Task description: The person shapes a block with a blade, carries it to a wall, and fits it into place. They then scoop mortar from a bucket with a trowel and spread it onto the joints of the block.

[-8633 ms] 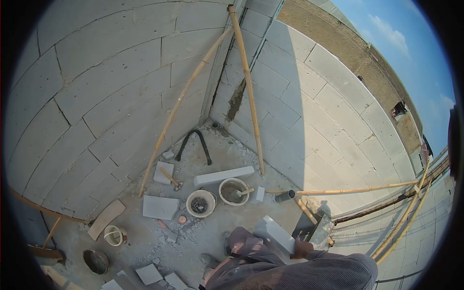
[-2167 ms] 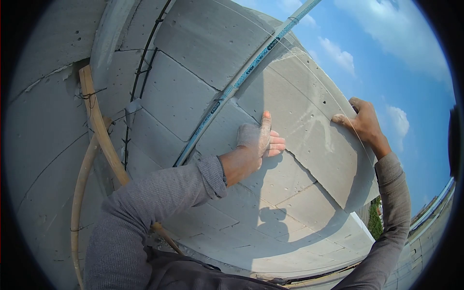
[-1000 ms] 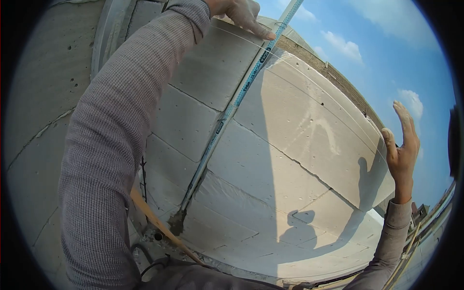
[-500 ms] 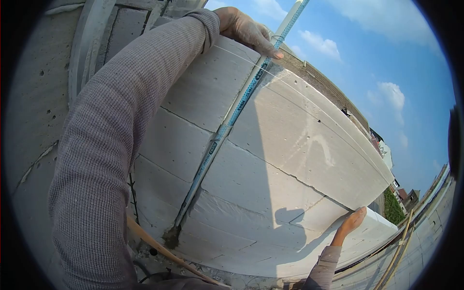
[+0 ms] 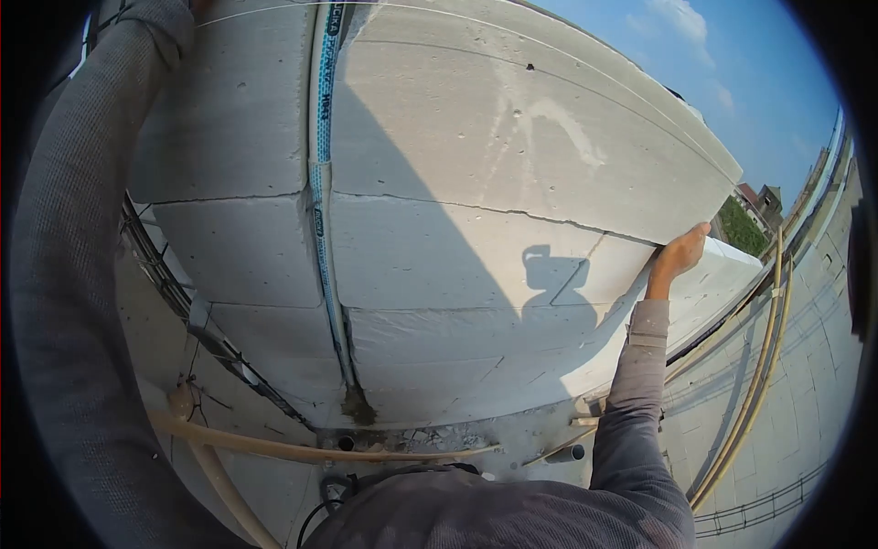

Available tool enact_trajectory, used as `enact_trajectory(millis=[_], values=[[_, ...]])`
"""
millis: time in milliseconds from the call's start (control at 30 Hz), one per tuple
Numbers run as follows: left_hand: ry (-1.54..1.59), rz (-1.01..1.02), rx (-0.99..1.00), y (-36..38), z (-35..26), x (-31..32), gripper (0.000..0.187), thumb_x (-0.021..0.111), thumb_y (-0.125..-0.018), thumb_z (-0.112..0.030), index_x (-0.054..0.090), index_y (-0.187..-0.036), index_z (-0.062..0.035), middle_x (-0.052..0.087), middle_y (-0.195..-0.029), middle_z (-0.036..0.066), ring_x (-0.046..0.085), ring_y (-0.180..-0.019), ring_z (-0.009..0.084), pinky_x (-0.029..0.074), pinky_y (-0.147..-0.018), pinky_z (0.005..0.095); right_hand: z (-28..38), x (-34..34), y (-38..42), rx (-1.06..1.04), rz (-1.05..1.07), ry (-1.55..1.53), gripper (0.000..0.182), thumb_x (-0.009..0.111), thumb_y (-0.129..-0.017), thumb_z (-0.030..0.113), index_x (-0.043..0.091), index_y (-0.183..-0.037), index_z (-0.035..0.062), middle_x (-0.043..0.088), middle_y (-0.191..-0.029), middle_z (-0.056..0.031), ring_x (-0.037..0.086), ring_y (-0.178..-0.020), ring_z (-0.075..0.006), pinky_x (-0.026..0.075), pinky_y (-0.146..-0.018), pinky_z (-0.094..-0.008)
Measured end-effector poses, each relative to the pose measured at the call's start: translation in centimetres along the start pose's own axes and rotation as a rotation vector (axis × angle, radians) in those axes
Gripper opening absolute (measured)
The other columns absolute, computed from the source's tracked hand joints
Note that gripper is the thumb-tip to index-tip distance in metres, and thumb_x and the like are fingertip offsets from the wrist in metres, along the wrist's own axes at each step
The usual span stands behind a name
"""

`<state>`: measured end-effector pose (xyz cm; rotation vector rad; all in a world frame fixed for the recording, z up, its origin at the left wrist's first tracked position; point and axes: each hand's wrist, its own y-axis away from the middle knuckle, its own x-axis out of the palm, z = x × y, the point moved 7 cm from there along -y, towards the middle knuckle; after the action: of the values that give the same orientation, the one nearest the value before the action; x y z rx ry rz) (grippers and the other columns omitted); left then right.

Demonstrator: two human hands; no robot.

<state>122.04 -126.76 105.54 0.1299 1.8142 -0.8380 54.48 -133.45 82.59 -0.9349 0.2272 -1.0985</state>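
Observation:
A large pale aerated concrete block [image 5: 439, 119] forms the top course of the wall in front of me. My right hand [image 5: 679, 261] is at its lower right end, fingers curled against the edge beside the joint with the block below [image 5: 457, 247]. Part of its grip is hidden. My left arm [image 5: 82, 229] reaches up to the top left; the hand is cut off by the frame's upper edge. A white-and-blue printed pipe [image 5: 322, 137] runs down a vertical slot between the blocks. A thin white string [image 5: 476, 20] stretches across the top block.
Below the wall lie a curved wooden strip [image 5: 302, 448], rubble [image 5: 448, 435] and a short pipe opening [image 5: 574, 452]. Steel rebar [image 5: 229, 357] runs along the lower left. Long yellowish poles [image 5: 754, 393] lie at right. My shadow [image 5: 558, 284] falls on the wall.
The view has turned and tilted down, so the wall now sits more level and higher. My left hand, seen beside the pipe earlier, has left the frame. My right hand remains at the block's end.

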Motion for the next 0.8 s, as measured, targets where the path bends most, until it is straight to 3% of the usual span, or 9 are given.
enact_trajectory(millis=[67,200,400,467,500,567,600,667,800], values=[[-0.066,0.01,0.069,-1.9,3.2,-1.2,0.078,0.068,-0.087,-0.059,0.062,-0.133,0.0038,0.065,-0.123,0.028,0.06,-0.122,0.0394,0.046,-0.103,0.0517,0.7,-0.3,0.1,-0.064,-0.104,0.063,0.065,0.037,-0.111,0.05,0.068,-0.098,-0.0065,0.072,-0.095,-0.0214,0.066,-0.087,-0.0351,0.049,-0.081,-0.0458],[-0.332,-0.017,0.167,-5.0,11.2,-4.6,0.067,0.065,-0.092,-0.052,0.064,-0.133,0.0005,0.066,-0.126,0.025,0.06,-0.122,0.0365,0.047,-0.104,0.0499,0.7,-0.3,-0.1,-0.093,-0.124,0.029,0.062,0.039,-0.111,0.046,0.061,-0.083,-0.0043,0.064,-0.076,-0.0195,0.059,-0.072,-0.0342,0.045,-0.071,-0.0469],[-0.758,-0.089,0.351,-7.2,19.0,-8.6,0.05,0.059,-0.1,-0.042,0.066,-0.133,-0.0045,0.067,-0.13,0.021,0.06,-0.122,0.032,0.047,-0.104,0.0472,0.0,-0.1,-0.4,-0.051,-0.096,0.07,0.058,0.041,-0.11,0.043,0.06,-0.081,-0.0037,0.062,-0.075,-0.0201,0.058,-0.071,-0.0367,0.044,-0.071,-0.048],[-0.621,-0.306,0.537,-6.4,19.2,-9.7,0.045,0.06,-0.101,-0.04,0.073,-0.122,-0.0022,0.07,-0.124,0.019,0.062,-0.118,0.0303,0.049,-0.099,0.0482,-0.9,0.5,-0.9,-0.063,-0.082,0.133,0.056,0.041,-0.11,0.04,0.061,-0.081,-0.0036,0.064,-0.078,-0.0221,0.058,-0.076,-0.0416,0.043,-0.074,-0.0515],[-0.624,-0.303,0.546,-6.3,18.8,-10.0,0.045,0.06,-0.101,-0.04,0.073,-0.122,-0.0022,0.07,-0.124,0.019,0.062,-0.118,0.0303,0.049,-0.099,0.0482,-0.7,0.7,-0.8,-0.045,-0.082,0.181,0.055,0.04,-0.11,0.039,0.062,-0.083,-0.0032,0.065,-0.083,-0.0242,0.06,-0.085,-0.0455,0.044,-0.086,-0.0534],[-0.522,0.089,0.266,-6.6,20.6,-9.4,0.044,0.058,-0.102,-0.039,0.074,-0.117,-0.0003,0.07,-0.123,0.017,0.063,-0.115,0.0309,0.05,-0.098,0.0482,-0.2,0.6,-0.8,-0.041,-0.059,0.199,0.055,0.038,-0.11,0.04,0.064,-0.086,-0.0022,0.067,-0.084,-0.0236,0.061,-0.089,-0.0456,0.041,-0.096,-0.0548],[-0.53,0.092,0.265,-6.1,19.5,-8.9,0.044,0.058,-0.102,-0.039,0.074,-0.117,-0.0003,0.07,-0.123,0.017,0.063,-0.115,0.0309,0.05,-0.098,0.0482,0.0,0.9,-0.8,-0.042,-0.027,0.218,0.054,0.037,-0.11,0.04,0.065,-0.089,-0.0012,0.068,-0.086,-0.0231,0.062,-0.093,-0.0457,0.038,-0.106,-0.0562],[-0.54,-0.094,-0.01,-5.7,17.7,-8.5,0.04,0.062,-0.1,-0.037,0.074,-0.117,-0.0031,0.07,-0.121,0.017,0.063,-0.113,0.032,0.05,-0.098,0.0474,0.1,1.1,-0.8,-0.032,-0.001,0.245,0.055,0.034,-0.111,0.041,0.066,-0.094,-0.0001,0.069,-0.089,-0.0223,0.063,-0.096,-0.046,0.03,-0.113,-0.0587],[-0.393,-0.032,0.001,-6.0,18.0,-8.2,0.049,0.065,-0.099,-0.044,0.071,-0.121,-0.0007,0.07,-0.112,0.013,0.065,-0.103,0.0264,0.052,-0.091,0.041,0.7,1.7,-0.6,0.017,0.093,0.373,0.058,0.027,-0.111,0.045,0.066,-0.104,0.0022,0.072,-0.098,-0.0206,0.063,-0.106,-0.0469,0.016,-0.123,-0.064]])
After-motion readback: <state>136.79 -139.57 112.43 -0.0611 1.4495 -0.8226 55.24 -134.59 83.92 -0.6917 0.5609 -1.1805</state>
